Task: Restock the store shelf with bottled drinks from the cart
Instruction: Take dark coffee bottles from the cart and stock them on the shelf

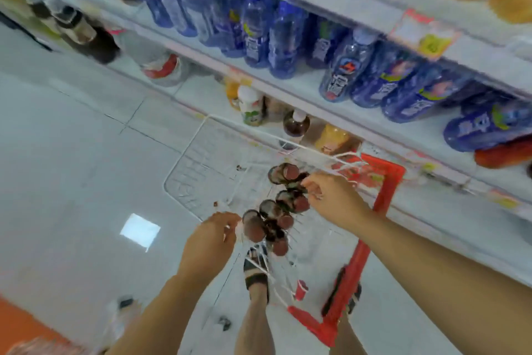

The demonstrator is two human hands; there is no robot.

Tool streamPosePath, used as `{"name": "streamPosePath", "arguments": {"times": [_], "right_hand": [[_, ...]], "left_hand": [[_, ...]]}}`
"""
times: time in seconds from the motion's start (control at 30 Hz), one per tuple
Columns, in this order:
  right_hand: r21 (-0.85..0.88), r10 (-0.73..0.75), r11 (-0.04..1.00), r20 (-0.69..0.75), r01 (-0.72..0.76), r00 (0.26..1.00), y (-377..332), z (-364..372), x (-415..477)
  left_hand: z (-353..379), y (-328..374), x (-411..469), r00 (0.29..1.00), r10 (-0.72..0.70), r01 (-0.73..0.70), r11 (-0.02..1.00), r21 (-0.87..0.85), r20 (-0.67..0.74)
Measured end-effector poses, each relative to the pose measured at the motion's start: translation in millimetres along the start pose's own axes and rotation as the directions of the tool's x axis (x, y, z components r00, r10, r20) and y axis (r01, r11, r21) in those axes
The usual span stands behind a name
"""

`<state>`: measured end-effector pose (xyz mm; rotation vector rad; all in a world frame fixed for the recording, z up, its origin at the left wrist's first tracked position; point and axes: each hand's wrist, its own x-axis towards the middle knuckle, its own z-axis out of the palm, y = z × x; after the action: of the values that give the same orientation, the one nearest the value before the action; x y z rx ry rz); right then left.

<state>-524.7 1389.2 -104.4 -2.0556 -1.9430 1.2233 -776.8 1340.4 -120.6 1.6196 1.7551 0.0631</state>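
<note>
The floor (72, 153) is laid in large, pale grey glossy tiles with thin dark joints, and a bright rectangular reflection (140, 229) of a light shines on it at the lower left. An orange strip (17, 323) cuts across the bottom left corner, blurred. Along the right side a white shelf unit (331, 3) runs in several tiers from upper left to lower right, and its front edges carry price tags (426, 35) in pink, yellow and white, too blurred to read.
</note>
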Motion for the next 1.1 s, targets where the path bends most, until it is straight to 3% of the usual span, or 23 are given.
{"name": "streamPosePath", "arguments": {"times": [0.17, 0.27, 0.47, 0.6, 0.77, 0.87, 1.0, 1.1], "right_hand": [[-0.19, 0.121, 0.976, 0.091, -0.102, 0.988, 15.2, 56.4, 77.4], [-0.247, 0.173, 0.959, 0.132, -0.136, 0.976, 28.7, 83.1, 112.8], [-0.191, 0.17, 0.965, -0.052, -0.177, 0.984, 38.6, 118.4, 138.7], [-0.093, 0.144, 0.984, -0.083, -0.152, 0.986, 36.2, 117.7, 129.6], [0.008, 0.09, 0.996, -0.171, -0.09, 0.981, 35.0, 93.9, 103.4], [0.083, 0.064, 0.995, -0.207, -0.048, 0.976, 34.5, 72.6, 82.3], [0.13, 0.023, 0.991, -0.244, 0.01, 0.969, 24.8, 40.0, 55.0], [0.157, 0.005, 0.987, -0.298, 0.044, 0.954, 9.1, 6.1, 29.3]], "left_hand": [[24.4, -56.8, 41.6, 0.99, 0.034, -0.044, 0.997, 0.069, 0.14], [37.0, -75.1, 55.6, 0.982, 0.107, -0.13, 0.981, 0.146, 0.153], [52.6, -86.1, 64.7, 0.982, 0.151, -0.172, 0.962, 0.211, 0.111], [68.4, -73.7, 70.0, 0.945, 0.167, -0.234, 0.946, 0.226, 0.28], [103.5, -49.3, 83.7, 0.808, 0.099, -0.396, 0.821, 0.411, 0.581], [115.2, -37.0, 92.4, 0.838, 0.081, -0.386, 0.787, 0.481, 0.54], [89.9, -22.9, 92.4, 0.917, 0.012, -0.2, 0.879, 0.432, 0.399], [43.8, 5.0, 76.6, 0.971, 0.041, -0.117, 0.942, 0.316, 0.237]]}}
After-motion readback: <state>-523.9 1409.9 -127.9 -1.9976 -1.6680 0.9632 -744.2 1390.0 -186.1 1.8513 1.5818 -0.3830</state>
